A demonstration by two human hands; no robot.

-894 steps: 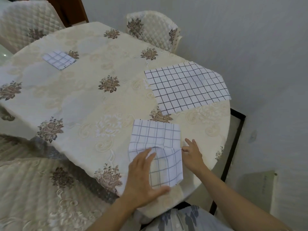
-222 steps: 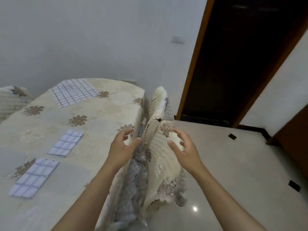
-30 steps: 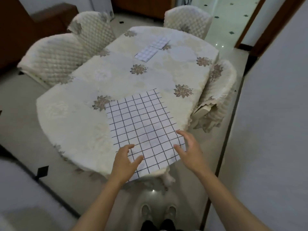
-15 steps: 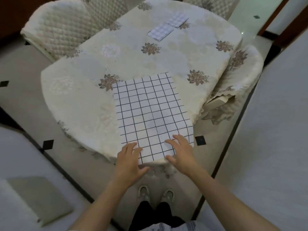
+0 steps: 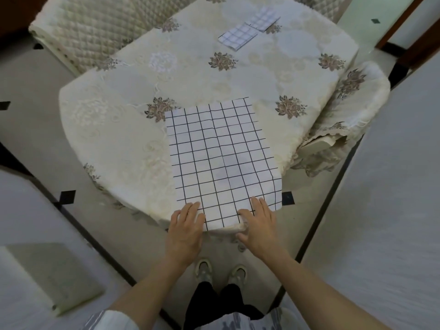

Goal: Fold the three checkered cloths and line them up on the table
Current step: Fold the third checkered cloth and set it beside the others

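Note:
A large white cloth with a black grid [image 5: 219, 158] lies unfolded on the near end of the table [image 5: 133, 139], its near edge hanging over the rim. My left hand [image 5: 185, 231] rests flat on the cloth's near left corner, fingers spread. My right hand [image 5: 259, 225] lies on the near right part of the cloth, fingers spread, thumb below the table edge. Two small folded checkered cloths [image 5: 238, 35] [image 5: 264, 19] lie side by side at the far end of the table.
Quilted chairs stand at the far left [image 5: 78, 27] and at the right [image 5: 345, 115], the right one pushed against the table. A grey wall runs along the right. A pale flat box [image 5: 54, 275] lies at the lower left. My feet are under the table's near edge.
The view has dropped closer to the table. Both hands moved forward from the table's edge onto the near corners of the unfolded cloth.

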